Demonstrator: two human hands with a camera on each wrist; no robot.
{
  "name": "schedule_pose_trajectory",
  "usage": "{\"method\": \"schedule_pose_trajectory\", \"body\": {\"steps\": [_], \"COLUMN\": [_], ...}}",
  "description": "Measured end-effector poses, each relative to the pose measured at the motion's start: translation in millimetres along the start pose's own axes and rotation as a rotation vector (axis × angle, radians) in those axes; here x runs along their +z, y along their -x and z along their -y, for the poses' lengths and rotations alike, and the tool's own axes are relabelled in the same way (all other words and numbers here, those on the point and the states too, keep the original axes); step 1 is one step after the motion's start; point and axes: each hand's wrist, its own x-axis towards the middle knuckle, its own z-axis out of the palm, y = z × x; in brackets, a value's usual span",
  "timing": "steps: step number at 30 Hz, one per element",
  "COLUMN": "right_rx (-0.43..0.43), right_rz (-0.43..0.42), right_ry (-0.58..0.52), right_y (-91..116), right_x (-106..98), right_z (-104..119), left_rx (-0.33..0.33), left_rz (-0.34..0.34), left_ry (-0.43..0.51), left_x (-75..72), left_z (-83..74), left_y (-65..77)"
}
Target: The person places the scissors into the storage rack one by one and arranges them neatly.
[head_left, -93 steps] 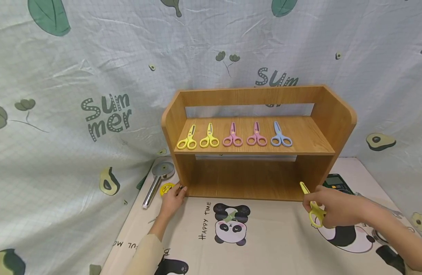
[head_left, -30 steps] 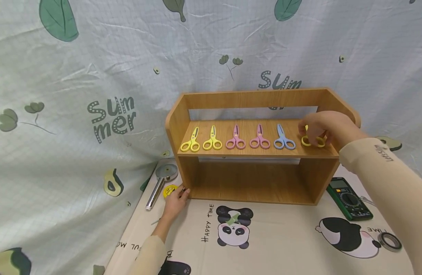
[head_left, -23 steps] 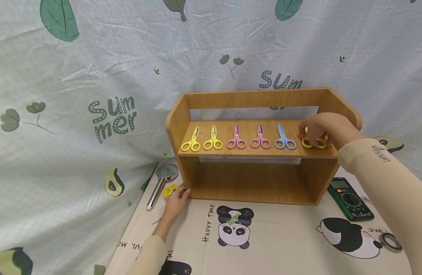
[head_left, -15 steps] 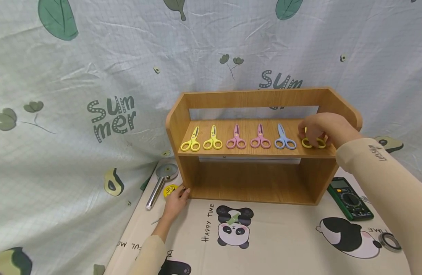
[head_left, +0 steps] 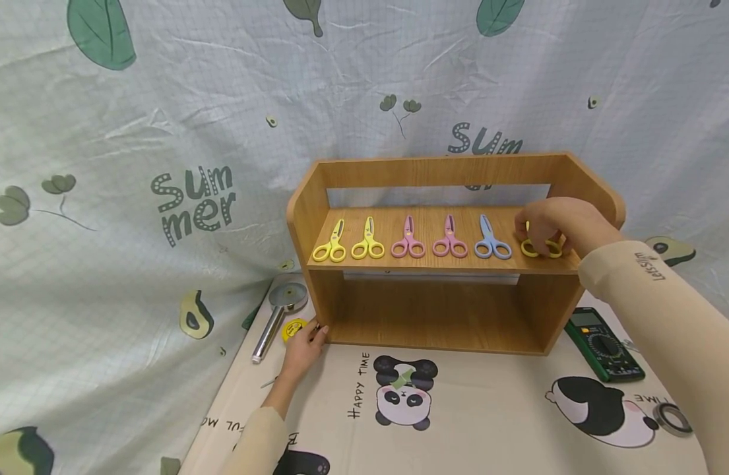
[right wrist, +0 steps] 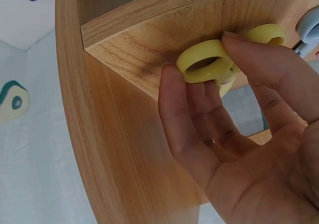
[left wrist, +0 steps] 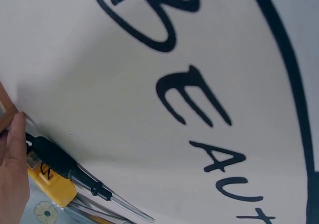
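Note:
A wooden two-tier shelf stands on the table. On its upper board lie two yellow pairs of scissors, two pink pairs and one blue pair in a row, blades pointing back. At the row's right end my right hand holds another yellow pair of scissors by the handles; its blades are mostly hidden by my fingers. My left hand touches the shelf's lower front left corner with its fingers extended. Beside it, the left wrist view has a black-handled tool with a thin metal shaft.
Left of the shelf lie a yellow tape measure and a silver, round-headed tool with a long handle. On the right are a green multimeter and a roll of tape. A patterned curtain hangs behind.
My right hand has carried the yellow scissors from the shelf's lower front right up onto the upper board. Over the last second it has hardly moved. My left hand stays at the corner.

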Motion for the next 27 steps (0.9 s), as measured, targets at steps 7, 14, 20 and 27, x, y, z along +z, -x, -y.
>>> {"method": "schedule_pose_trajectory", "body": {"steps": [7, 14, 20, 27], "right_rx": [-0.008, 0.004, 0.005, -0.006], "right_rz": [0.006, 0.004, -0.002, 0.012], "right_ry": [0.03, 0.039, 0.05, 0.067], "right_y": [-0.8, -1.7, -2.2, -1.2], "right_x": [0.1, 1.1, 1.6, 1.5], "right_z": [1.8, 2.4, 2.1, 3.5], "left_rx": [0.001, -0.014, -0.012, -0.014], "left_rz": [0.003, 0.004, 0.006, 0.001], "left_ry": [0.002, 0.005, 0.0, -0.002], "left_x": [0.3, 1.3, 0.6, 1.2], "left_z": [0.6, 0.9, 1.1, 1.2], "left_y": [0.3, -0.2, -0.4, -0.5]}}
